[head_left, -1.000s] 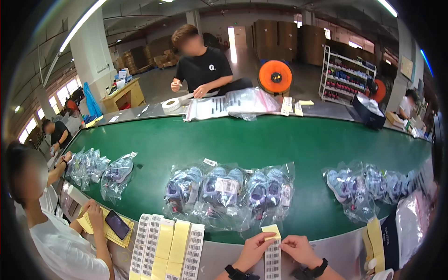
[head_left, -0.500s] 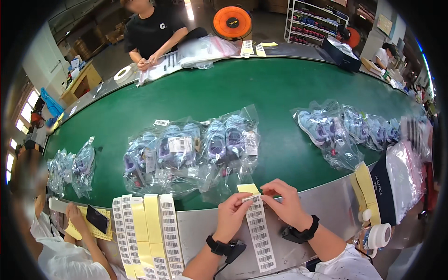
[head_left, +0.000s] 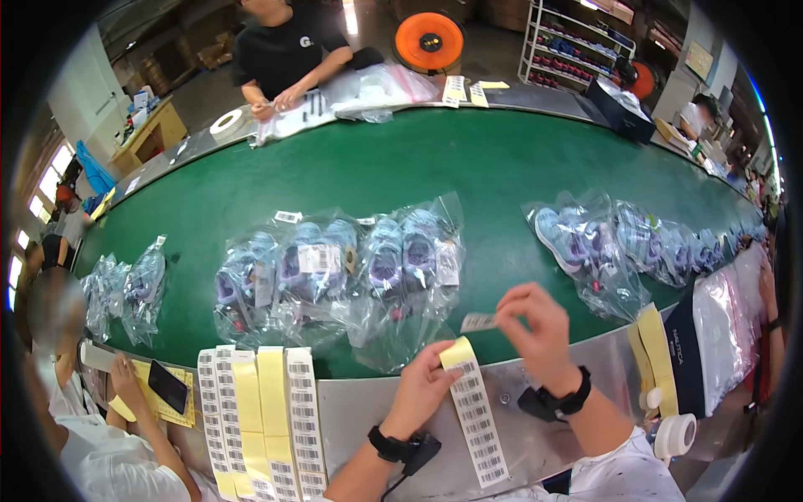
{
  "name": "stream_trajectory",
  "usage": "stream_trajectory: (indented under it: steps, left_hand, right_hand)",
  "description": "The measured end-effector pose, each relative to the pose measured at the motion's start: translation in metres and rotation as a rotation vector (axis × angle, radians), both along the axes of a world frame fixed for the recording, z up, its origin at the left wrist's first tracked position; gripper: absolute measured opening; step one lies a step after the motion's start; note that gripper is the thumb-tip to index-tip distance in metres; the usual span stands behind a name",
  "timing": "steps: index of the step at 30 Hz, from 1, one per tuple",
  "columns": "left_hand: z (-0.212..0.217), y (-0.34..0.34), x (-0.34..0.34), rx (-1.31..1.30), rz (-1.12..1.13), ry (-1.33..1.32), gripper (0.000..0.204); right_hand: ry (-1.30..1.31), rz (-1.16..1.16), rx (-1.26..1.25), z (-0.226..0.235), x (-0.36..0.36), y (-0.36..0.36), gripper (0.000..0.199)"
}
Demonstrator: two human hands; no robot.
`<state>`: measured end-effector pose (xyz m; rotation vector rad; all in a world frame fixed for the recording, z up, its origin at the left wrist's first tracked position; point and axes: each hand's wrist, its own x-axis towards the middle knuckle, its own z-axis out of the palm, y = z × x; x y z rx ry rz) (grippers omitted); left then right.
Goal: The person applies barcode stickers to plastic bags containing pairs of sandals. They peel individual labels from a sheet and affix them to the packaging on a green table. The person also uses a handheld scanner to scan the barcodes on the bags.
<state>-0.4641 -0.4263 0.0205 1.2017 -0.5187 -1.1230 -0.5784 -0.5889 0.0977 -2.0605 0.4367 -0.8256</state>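
Note:
My left hand (head_left: 420, 388) pinches the top end of a strip of barcode labels (head_left: 478, 422), whose bare yellow backing shows at the upper edge. The strip hangs down over the metal table edge. Between the thumb and fingers of my right hand (head_left: 539, 335) is a single barcode label (head_left: 479, 322), peeled off and held above the strip, apart from it. Beyond my hands, pairs of light blue shoes in clear plastic bags (head_left: 400, 276) lie on the green belt. White paper labels show on several of these bags.
More label strips (head_left: 258, 418) lie to my left, beside a co-worker's hand (head_left: 127, 386) and a dark phone (head_left: 168, 386). More bagged shoes (head_left: 585, 243) are at right, near yellow backing strips (head_left: 652, 360) and a dark box (head_left: 687, 343). Another person (head_left: 293, 58) works across the green belt (head_left: 351, 167).
My right hand has lifted up and to the right, pulling a label off the strip. More yellow backing now shows at its top. My left hand still grips the strip.

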Motion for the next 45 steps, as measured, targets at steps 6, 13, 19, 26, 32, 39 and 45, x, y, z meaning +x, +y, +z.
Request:
stream_trajectory:
  steps: [6, 13, 19, 26, 32, 39, 45]
  left_hand:
    - [-0.005, -0.003, -0.002, 0.005, -0.022, 0.005, 0.045]
    - [-0.012, -0.005, -0.007, -0.024, -0.04, 0.047, 0.042]
    - [-0.003, -0.009, -0.004, 0.07, -0.032, -0.135, 0.038]
    - [0.002, -0.003, -0.002, -0.019, 0.038, 0.025, 0.036]
    - [0.003, -0.003, -0.001, 0.003, 0.026, 0.046, 0.035]
    - [0.001, -0.001, 0.001, -0.008, 0.023, 0.044, 0.035]
    - [-0.001, -0.002, -0.001, -0.039, 0.024, 0.064, 0.035]
  right_hand:
    - [-0.192, -0.031, 0.48, -0.044, 0.094, -0.11, 0.052]
    - [0.089, 0.093, 0.646, -0.074, 0.15, -0.159, 0.069]
    - [-0.037, -0.118, 0.686, -0.083, 0.139, -0.153, 0.061]
    - [-0.042, -0.06, 0.752, -0.087, 0.142, -0.145, 0.066]
    - [-0.161, -0.16, 0.591, -0.054, 0.164, -0.167, 0.032]
    - [0.239, 0.022, 0.413, -0.042, 0.191, -0.165, 0.01]
    - [0.417, 0.012, 0.504, -0.051, 0.206, -0.166, 0.009]
